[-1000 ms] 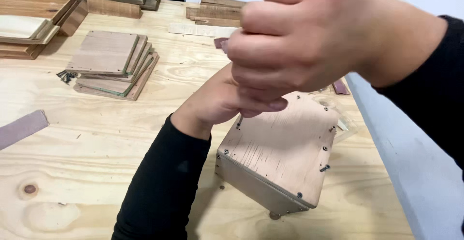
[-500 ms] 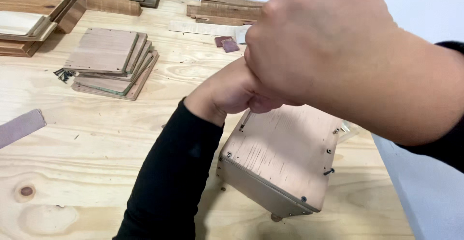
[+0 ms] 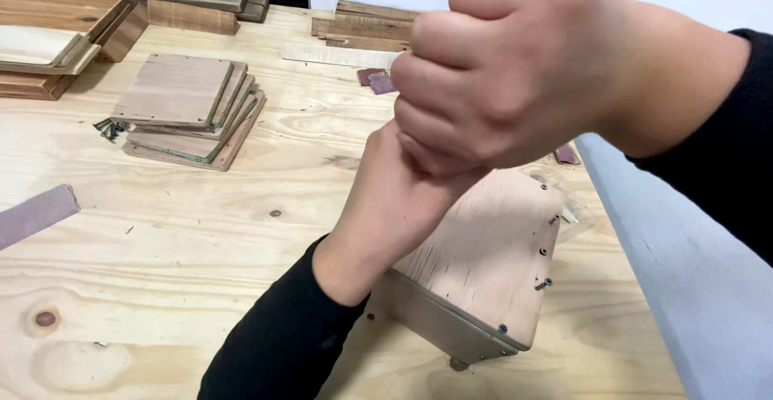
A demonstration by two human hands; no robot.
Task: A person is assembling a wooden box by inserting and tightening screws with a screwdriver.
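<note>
I saw the wooden box shifted slightly right on the surface, right hand fisted above, fingers pressed together, left hand beneath, its fingers hidden, grip indeterminate.

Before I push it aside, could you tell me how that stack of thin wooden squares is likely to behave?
The stack of wooden squares is fanned unevenly, so its top pieces would probably slide apart. Each looks thin, stiff and likely light. The screws beside it might scatter.
</note>
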